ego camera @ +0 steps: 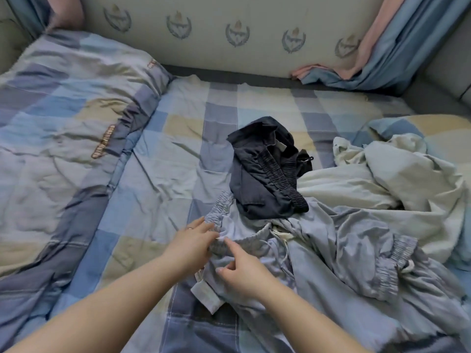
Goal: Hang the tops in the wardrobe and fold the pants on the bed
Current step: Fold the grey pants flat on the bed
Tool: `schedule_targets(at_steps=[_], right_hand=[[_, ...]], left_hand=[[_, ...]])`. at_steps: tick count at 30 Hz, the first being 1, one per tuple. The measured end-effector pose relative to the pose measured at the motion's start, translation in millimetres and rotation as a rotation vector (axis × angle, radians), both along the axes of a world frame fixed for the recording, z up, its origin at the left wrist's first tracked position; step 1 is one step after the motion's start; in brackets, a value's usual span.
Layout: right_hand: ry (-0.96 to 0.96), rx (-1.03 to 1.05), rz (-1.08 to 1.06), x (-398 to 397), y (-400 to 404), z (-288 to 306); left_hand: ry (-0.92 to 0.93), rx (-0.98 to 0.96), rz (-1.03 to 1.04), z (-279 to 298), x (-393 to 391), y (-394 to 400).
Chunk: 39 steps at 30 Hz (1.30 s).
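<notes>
Light blue pants (328, 263) with an elastic waistband and drawstring lie crumpled on the checked bed sheet (163, 159). My left hand (190, 242) pinches the gathered waistband at its left end. My right hand (244, 273) sits just right of it on the same pants, index finger stretched toward the waistband, the other fingers curled on the fabric. Dark navy pants (265, 171) with an elastic waist lie bunched behind the blue pair, partly on top of it.
A pale cream garment (397, 179) is heaped at the right. A folded checked quilt (58, 128) covers the left side of the bed. The padded headboard (229, 34) runs along the back, with pink and blue curtains (397, 47) at the right corner.
</notes>
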State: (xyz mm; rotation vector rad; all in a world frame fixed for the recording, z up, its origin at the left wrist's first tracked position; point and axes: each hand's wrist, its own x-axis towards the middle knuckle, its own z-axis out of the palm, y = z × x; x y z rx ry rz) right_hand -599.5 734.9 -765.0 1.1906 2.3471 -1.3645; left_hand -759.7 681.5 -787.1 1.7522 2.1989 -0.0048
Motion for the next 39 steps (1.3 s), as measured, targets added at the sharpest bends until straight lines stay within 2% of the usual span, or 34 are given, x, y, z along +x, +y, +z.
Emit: schedule_targets(at_steps=[2,6,7,10,13,16,19,21,25,27,30,32,39], right_hand=[[0.004,0.054,0.017,-9.2,10.6,-17.2],[0.0,0.186,0.064,0.9,13.7,-25.5],[-0.018,0.259,0.106,8.1,10.8,-22.9],[-0.029,0.474,0.221,25.8,3.7,-9.2],[0.036,0.608,0.282,33.9,10.5,20.8],[0.134,0.699,0.473,49.8,15.7,53.4],[0.221,0.871,0.649,75.1,1.8,74.7],[0.247,0.866,0.769,90.3,-10.7,83.5],[0.244,0.786,0.879,116.1,-15.0,105.3],[0.242,0.732,0.916,124.8,-15.8,113.6],[0.255,0.775,0.904,138.6,-20.3,125.9],[0.256,0.775,0.84,149.8,-16.9,135.0],[0.109,0.682,0.434,162.8,38.3,177.7]], left_hand=[[0.106,-0.045,-0.025,-13.9,1.1,9.5],[0.057,-0.011,-0.112,-18.6,17.0,-3.6],[0.0,-0.001,-0.148,-13.4,19.5,-9.8],[-0.324,-0.04,-0.203,16.1,22.1,-17.9],[-0.466,0.041,-0.158,40.7,21.1,-5.3],[-0.412,0.186,-0.135,45.4,25.3,16.6],[-0.191,0.173,-0.155,34.1,39.1,29.4],[-0.074,0.211,-0.211,25.0,50.1,31.2],[-0.136,0.428,-0.323,26.2,70.5,27.6],[-0.182,0.467,-0.371,30.0,79.0,26.7],[-0.131,0.432,-0.477,38.7,87.4,27.4],[-0.087,0.414,-0.476,43.0,85.5,28.2],[-0.024,0.631,-0.101,62.0,51.9,25.5]])
